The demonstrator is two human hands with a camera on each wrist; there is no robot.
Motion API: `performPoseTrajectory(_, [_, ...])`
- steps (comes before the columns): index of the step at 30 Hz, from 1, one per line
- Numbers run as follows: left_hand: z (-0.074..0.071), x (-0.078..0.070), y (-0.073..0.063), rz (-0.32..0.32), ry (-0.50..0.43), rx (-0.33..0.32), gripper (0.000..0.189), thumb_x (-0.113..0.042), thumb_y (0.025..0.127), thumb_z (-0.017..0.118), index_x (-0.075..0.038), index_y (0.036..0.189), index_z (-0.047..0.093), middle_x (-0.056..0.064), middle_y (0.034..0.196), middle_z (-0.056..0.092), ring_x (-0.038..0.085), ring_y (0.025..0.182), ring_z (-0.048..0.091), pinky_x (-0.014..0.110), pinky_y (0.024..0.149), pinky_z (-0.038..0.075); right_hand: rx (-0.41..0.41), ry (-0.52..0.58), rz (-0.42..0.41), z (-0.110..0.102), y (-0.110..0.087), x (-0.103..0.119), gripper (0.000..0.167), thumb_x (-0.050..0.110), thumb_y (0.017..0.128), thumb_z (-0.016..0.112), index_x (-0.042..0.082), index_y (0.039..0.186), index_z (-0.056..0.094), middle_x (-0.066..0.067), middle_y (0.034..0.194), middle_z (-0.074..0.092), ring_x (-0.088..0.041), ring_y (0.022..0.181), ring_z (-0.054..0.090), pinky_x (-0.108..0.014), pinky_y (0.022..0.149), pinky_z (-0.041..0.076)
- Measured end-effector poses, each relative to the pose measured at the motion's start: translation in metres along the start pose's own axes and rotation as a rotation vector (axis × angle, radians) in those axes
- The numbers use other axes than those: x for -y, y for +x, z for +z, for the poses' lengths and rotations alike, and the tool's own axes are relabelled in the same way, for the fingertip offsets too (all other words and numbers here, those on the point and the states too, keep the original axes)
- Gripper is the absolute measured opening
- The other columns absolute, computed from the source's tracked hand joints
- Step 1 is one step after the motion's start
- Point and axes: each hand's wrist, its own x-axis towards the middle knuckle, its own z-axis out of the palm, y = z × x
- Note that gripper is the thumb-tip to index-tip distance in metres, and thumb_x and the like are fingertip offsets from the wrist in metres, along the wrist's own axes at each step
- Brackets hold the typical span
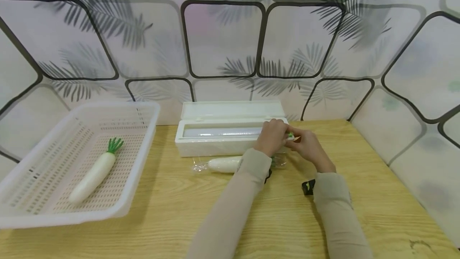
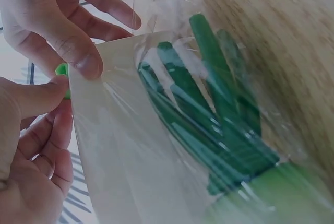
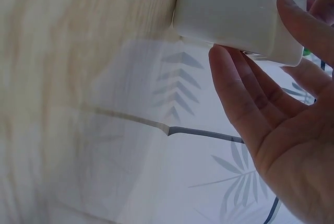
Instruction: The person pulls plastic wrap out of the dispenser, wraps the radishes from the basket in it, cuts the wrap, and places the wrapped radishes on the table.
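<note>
Works at a table (image 1: 172,227), with a basket (image 1: 145,151) at left and an open box (image 1: 212,148) at centre. Has a wrapped radish (image 1: 223,164) just in front of the box, a bare radish (image 1: 92,177) in the basket. With the right hand (image 1: 308,147), grips the box's right end; with the left hand (image 1: 271,135), pinches a green tab (image 2: 61,70) there.

A pale, leaf-patterned wall (image 1: 223,39) rises behind the wood-grained table (image 1: 161,219).
</note>
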Motion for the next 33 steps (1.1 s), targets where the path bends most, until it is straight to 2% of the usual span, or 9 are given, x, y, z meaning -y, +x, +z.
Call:
performPoseTrajectory(5, [0.0, 0.0, -0.001, 0.002, -0.001, 0.006, 0.019, -0.019, 0.098, 0.07, -0.017, 0.115, 0.078, -0.002, 0.102, 0.072, 0.015, 0.095, 0.063, 0.034, 0.092, 0.049, -0.004, 0.007, 0.001, 0.001, -0.001, -0.001, 0.051, 0.009, 0.097, 0.07, -0.013, 0.139, 0.051, -0.041, 0.131, 0.053, -0.041, 0.088, 0.071, -0.041, 0.068, 0.06])
performPoseTrajectory(13, [-0.002, 0.001, -0.007, 0.022, 0.071, 0.003, 0.018, -0.021, 0.1, 0.068, -0.014, 0.113, 0.078, -0.001, 0.109, 0.073, 0.015, 0.098, 0.066, 0.03, 0.089, 0.051, 0.003, 0.012, 0.001, 0.0, -0.005, -0.001, 0.059, 0.012, 0.096, 0.072, -0.009, 0.145, 0.045, -0.038, 0.13, 0.056, -0.035, 0.083, 0.071, -0.034, 0.063, 0.057])
performPoseTrajectory(20, [-0.004, 0.007, -0.01, 0.042, 0.105, -0.018, 0.018, -0.023, 0.1, 0.068, -0.014, 0.11, 0.079, -0.001, 0.107, 0.074, 0.015, 0.096, 0.067, 0.03, 0.088, 0.052, 0.008, 0.016, -0.019, 0.003, -0.003, 0.0, 0.062, 0.013, 0.096, 0.072, -0.009, 0.146, 0.043, -0.035, 0.132, 0.056, -0.033, 0.08, 0.072, -0.031, 0.061, 0.056])
performPoseTrajectory(24, [-0.005, 0.01, -0.012, 0.047, 0.088, -0.015, 0.016, -0.019, 0.1, 0.068, -0.012, 0.109, 0.078, 0.0, 0.106, 0.074, 0.016, 0.096, 0.067, 0.03, 0.088, 0.052, 0.006, 0.024, -0.02, 0.004, -0.003, 0.001, 0.061, 0.01, 0.096, 0.072, -0.009, 0.146, 0.043, -0.035, 0.125, 0.061, -0.033, 0.079, 0.072, -0.031, 0.061, 0.056])
performPoseTrajectory(28, [-0.01, 0.015, -0.015, 0.053, 0.133, -0.017, 0.015, -0.017, 0.099, 0.068, -0.013, 0.11, 0.078, 0.0, 0.107, 0.074, 0.016, 0.098, 0.067, 0.032, 0.088, 0.052, 0.009, 0.034, -0.01, 0.004, -0.002, 0.001, 0.06, 0.008, 0.096, 0.071, -0.01, 0.146, 0.042, -0.034, 0.117, 0.064, -0.034, 0.08, 0.071, -0.031, 0.062, 0.056])
performPoseTrajectory(33, [-0.021, 0.025, -0.022, 0.02, 0.127, 0.013, 0.014, -0.014, 0.098, 0.069, -0.013, 0.11, 0.078, -0.001, 0.109, 0.073, 0.016, 0.1, 0.066, 0.033, 0.092, 0.049, -0.004, 0.037, -0.007, 0.001, -0.002, 0.001, 0.061, 0.005, 0.095, 0.071, -0.012, 0.145, 0.042, -0.032, 0.108, 0.066, -0.036, 0.081, 0.071, -0.028, 0.063, 0.057])
